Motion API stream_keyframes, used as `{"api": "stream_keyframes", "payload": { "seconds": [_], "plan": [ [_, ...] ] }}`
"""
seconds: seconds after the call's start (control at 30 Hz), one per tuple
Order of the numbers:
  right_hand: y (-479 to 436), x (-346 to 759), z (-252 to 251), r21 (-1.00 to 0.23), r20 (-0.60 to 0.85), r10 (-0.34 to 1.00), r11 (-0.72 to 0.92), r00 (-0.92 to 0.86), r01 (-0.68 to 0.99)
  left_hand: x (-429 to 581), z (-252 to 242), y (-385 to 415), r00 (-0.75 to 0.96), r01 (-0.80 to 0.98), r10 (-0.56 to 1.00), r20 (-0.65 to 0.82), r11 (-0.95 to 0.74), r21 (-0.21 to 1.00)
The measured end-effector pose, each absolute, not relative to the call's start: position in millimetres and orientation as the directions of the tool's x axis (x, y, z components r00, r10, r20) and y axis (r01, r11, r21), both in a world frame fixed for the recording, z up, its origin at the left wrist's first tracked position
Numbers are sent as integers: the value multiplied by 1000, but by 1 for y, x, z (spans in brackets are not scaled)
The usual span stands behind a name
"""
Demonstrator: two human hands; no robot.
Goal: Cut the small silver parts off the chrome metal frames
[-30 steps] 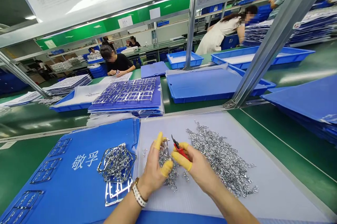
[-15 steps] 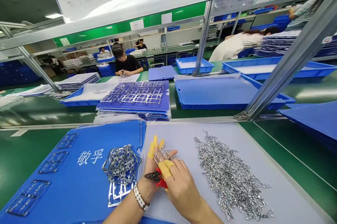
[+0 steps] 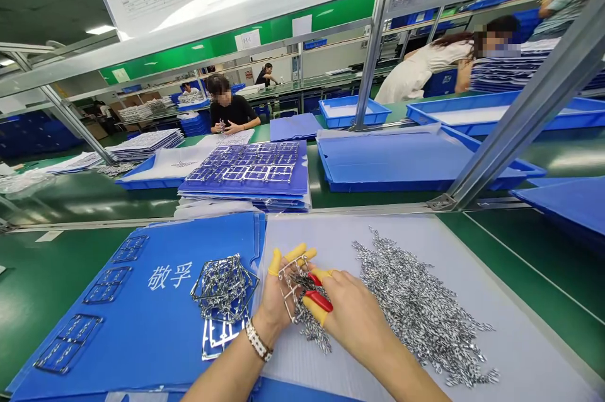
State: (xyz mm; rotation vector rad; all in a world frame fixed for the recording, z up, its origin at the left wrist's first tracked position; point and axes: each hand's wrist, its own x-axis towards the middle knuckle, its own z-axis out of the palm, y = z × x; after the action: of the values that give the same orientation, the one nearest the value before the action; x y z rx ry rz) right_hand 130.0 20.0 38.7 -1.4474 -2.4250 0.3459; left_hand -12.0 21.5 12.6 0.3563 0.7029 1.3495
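Head camera looks forward, down at hands (image 3: 352, 317)

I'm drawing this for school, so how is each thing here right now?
Left hand: palm up, holding a metal frame.
Metal frame: held in the left hand.
Right hand: closed around red-handled cutters.
Red-handled cutters: gripped above the frame.
Yellow finger cots: worn on the fingers.
Cut metal pieces: loose heap on a grey board.
Tangled metal frames: piled on a blue folder.
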Motion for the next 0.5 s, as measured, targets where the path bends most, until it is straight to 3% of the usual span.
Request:
{"api": "stream_keyframes", "payload": {
  "seconds": [0.13, 0.5],
  "plan": [
    [20, 125, 46, -333, 43, 893, 435, -447, 837, -10, 9, 20, 51, -719, 977, -208, 181, 671],
    [20, 130, 56, -373, -9, 873, 450, -488, 812, -11, 9, 19, 14, -643, 992, -122, 102, 759]
  ]
}}
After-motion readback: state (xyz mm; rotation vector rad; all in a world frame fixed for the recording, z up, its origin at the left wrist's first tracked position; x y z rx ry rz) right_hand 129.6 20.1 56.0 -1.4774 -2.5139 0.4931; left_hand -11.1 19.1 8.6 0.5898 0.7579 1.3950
